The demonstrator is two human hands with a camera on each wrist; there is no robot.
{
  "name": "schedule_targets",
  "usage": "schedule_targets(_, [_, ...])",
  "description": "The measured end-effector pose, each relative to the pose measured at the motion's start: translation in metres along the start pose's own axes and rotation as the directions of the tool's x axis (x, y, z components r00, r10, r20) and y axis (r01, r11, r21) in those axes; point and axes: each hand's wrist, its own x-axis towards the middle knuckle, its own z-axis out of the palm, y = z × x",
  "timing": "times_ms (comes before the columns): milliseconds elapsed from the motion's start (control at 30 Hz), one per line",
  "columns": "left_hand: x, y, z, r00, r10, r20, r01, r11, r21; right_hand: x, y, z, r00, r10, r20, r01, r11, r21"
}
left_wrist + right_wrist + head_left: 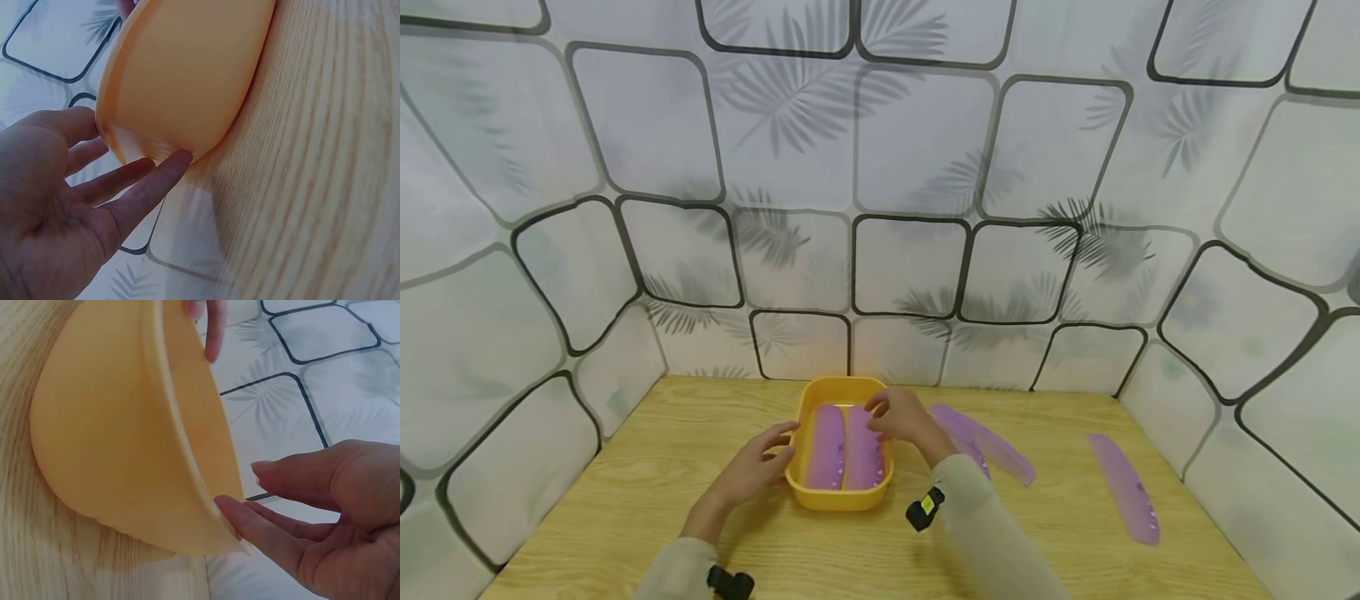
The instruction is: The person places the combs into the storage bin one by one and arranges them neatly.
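A yellow plastic basin [842, 502] stands on the table and holds two translucent purple strips, a left one [827, 442] and a right one [859, 454], side by side. Each strip is long, with a curved edge and small marks. My left hand [752, 471] touches the basin's left side; in the left wrist view its fingertips [181, 159] rest on the outer wall. At the right rim is my right hand [901, 414], its fingers loosely bent. The right wrist view shows a fingertip [231, 509] against the rim, with the thumb apart and nothing pinched.
Right of the basin, two more purple strips [1000, 450] lie overlapping, partly behind the right forearm. Another purple strip [1124, 492] lies alone near the table's right side. Patterned curtain [910, 267] encloses the wooden table [700, 417] at the back and sides.
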Motion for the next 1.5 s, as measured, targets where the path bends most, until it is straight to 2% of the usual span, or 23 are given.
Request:
schedule_targets(167, [-0.001,0.001,0.001,1.000,-0.009,-0.004,0.009,1.000,0.000,-0.007,0.001,-0.007,1.000,-0.026,-0.010,0.027,0.996,0.090])
schedule_targets(500, [-0.001,0.002,0.002,1.000,-0.014,-0.001,0.014,1.000,-0.009,-0.015,0.014,-0.018,0.998,-0.055,-0.021,0.058,0.985,0.163])
schedule_targets(833, [-0.001,0.002,0.002,1.000,-0.005,-0.002,0.005,1.000,-0.003,-0.027,0.025,-0.030,0.994,-0.068,-0.082,0.076,0.992,0.105])
schedule_targets(1033, [0.000,0.000,0.001,1.000,-0.024,-0.014,0.024,1.000,0.003,-0.032,0.036,-0.035,0.991,-0.117,-0.069,0.121,0.991,0.056])
schedule_targets(1133, [0.001,-0.001,0.001,0.999,-0.034,-0.012,0.034,0.999,-0.010,-0.036,0.041,-0.039,0.991,-0.111,-0.071,0.114,0.992,0.043])
schedule_targets(1500, [0.001,-0.003,0.000,1.000,-0.006,0.020,0.006,1.000,-0.023,-0.045,0.061,-0.051,0.988,-0.117,-0.103,0.115,0.993,-0.017])
